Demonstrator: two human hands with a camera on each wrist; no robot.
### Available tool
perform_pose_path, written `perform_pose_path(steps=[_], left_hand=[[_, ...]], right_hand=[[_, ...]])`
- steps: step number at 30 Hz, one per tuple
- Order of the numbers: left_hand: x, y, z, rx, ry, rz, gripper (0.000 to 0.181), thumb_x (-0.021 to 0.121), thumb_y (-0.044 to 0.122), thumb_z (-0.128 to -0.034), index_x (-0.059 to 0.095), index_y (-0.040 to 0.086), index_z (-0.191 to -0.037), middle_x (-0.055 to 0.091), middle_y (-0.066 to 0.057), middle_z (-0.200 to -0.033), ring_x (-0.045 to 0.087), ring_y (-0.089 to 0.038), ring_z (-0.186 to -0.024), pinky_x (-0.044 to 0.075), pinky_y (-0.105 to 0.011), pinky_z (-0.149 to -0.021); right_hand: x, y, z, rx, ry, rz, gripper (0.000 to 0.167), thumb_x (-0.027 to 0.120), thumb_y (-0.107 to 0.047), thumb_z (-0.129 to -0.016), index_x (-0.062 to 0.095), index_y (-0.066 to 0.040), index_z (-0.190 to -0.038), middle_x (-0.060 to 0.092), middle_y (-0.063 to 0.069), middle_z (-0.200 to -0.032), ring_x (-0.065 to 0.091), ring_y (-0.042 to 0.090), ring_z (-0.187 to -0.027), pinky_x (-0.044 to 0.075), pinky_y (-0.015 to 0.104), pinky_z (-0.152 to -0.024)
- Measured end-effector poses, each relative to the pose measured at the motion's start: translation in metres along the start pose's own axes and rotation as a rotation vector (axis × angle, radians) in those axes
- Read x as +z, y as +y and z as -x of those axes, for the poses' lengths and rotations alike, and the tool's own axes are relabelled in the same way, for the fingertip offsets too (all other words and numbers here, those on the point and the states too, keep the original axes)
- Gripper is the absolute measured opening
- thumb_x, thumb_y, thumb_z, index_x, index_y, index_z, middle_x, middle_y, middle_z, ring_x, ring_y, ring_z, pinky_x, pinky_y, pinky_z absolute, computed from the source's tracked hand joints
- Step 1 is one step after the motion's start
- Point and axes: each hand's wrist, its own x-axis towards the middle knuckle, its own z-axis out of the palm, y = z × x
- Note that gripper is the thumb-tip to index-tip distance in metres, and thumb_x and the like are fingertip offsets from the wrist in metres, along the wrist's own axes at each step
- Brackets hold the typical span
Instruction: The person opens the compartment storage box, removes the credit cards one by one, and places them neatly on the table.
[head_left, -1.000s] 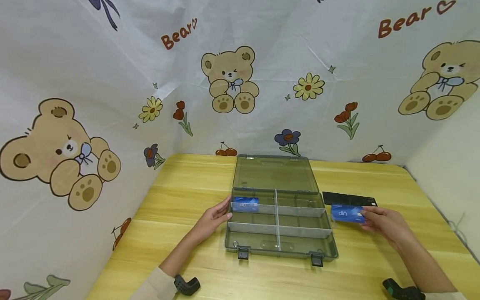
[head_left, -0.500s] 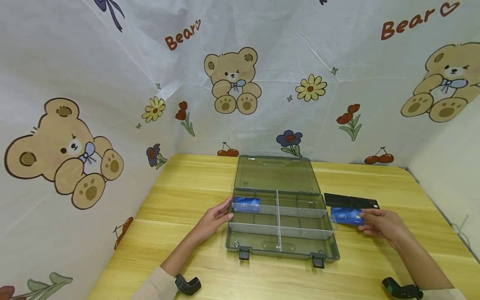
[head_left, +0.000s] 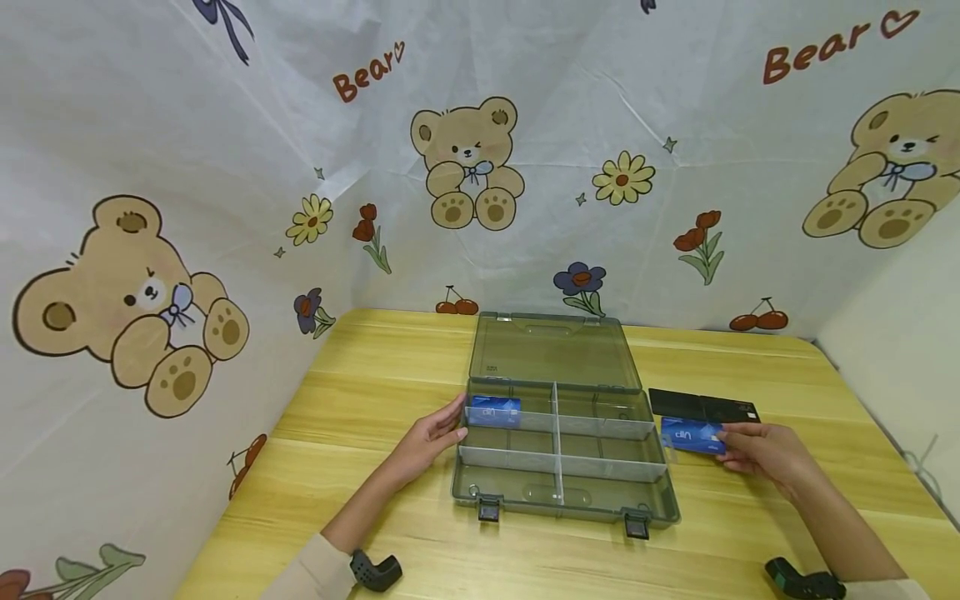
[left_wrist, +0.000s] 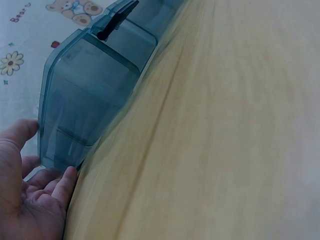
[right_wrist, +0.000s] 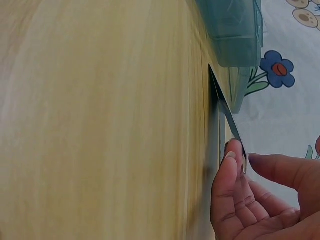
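A translucent grey-green compartment box lies with its lid folded back. My left hand rests against the box's left side; in the left wrist view, the thumb of that hand touches the edge of the box. A blue VIP card is in the back left compartment. Beside the box's right side, my right hand pinches another blue card by its right end. The right wrist view shows this card edge-on between thumb and fingers of the hand.
Black flat cards or a strip lie on the wooden table behind the held card, right of the box. Two front latches hang unfastened. A bear-print cloth stands behind the table, and a pale wall on the right.
The held blue card has shifted slightly left and towards the table's front, still in my right hand's pinch. My left hand stays against the box. The head view has moved slightly.
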Motion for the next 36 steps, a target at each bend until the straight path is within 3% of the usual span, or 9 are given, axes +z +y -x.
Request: perform_pose_path(steps=[12,20,36], left_hand=[[-0.0017,-0.0012,-0.0008,-0.001,-0.012,-0.002,0.068,0.061,0.033,-0.1033,0.027,0.022,-0.162,0.021,0.000,-0.166,0.027,-0.023,-0.150,0.034,-0.031,-0.116],[-0.0006,-0.0007,0.0001,0.022,-0.007,-0.014,0.069,0.061,0.033,-0.1036,0.026,0.019,-0.162,0.019,-0.005,-0.167,0.026,-0.028,-0.150,0.034,-0.034,-0.116],[-0.0007,0.0013,0.0007,-0.005,-0.006,-0.007,0.068,0.060,0.032,-0.1037,0.027,0.021,-0.162,0.019,-0.001,-0.167,0.026,-0.025,-0.151,0.032,-0.034,-0.118]], right_hand=[[0.0005,0.0000,0.0007,-0.007,0.012,0.003,0.041,0.049,-0.005,-0.106,0.047,0.026,-0.133,0.072,0.002,-0.093,0.074,0.018,-0.079,0.063,0.032,-0.074],[0.0019,-0.0016,0.0011,-0.001,0.011,-0.022,0.040,0.051,-0.008,-0.106,0.053,0.024,-0.130,0.074,0.003,-0.092,0.074,0.018,-0.081,0.064,0.033,-0.076],[0.0032,-0.0019,0.0011,-0.008,0.005,0.003,0.042,0.055,-0.015,-0.106,0.058,0.021,-0.127,0.074,0.003,-0.092,0.073,0.015,-0.081,0.063,0.032,-0.076]])
